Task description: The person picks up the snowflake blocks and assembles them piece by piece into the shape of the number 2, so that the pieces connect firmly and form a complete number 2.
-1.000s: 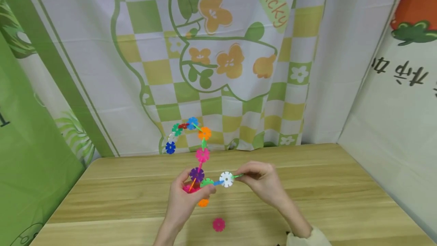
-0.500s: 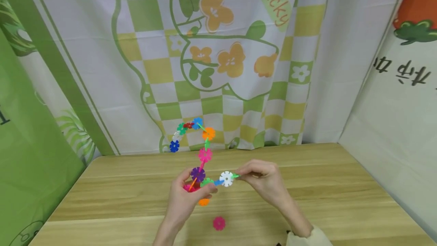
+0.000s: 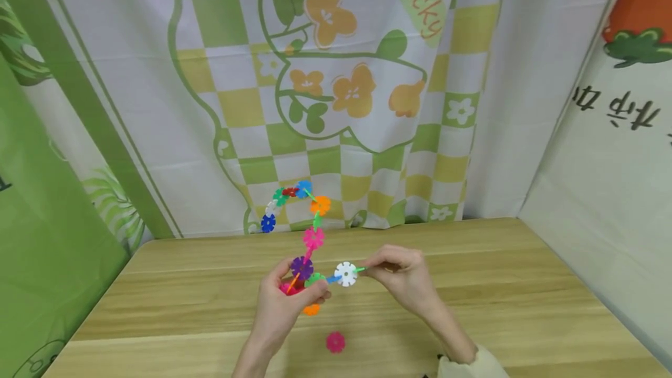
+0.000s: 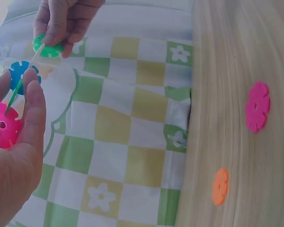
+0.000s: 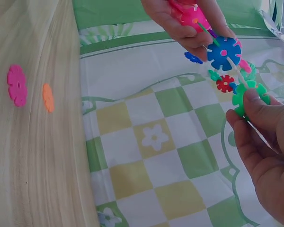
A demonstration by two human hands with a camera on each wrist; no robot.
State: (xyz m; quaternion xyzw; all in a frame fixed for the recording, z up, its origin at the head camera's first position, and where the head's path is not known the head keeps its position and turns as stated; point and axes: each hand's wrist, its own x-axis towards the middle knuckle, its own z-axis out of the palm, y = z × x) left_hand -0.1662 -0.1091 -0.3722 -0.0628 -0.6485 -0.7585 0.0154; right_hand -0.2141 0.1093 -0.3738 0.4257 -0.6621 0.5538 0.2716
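A chain of coloured snowflake discs rises from my left hand and curves over to the left against the curtain. My left hand grips its lower end around a pink disc, just above the table. A short branch runs right from there through a blue disc and a white disc to a green disc. My right hand pinches that green disc between thumb and fingers. The two hands stay a few centimetres apart.
A loose pink disc and a loose orange disc lie on the wooden table near my left hand. A green and yellow checked curtain hangs behind the table, with cloth walls at both sides.
Both hands keep their grips in nearly the same place. The upper arc of the chain has swayed slightly to the right.
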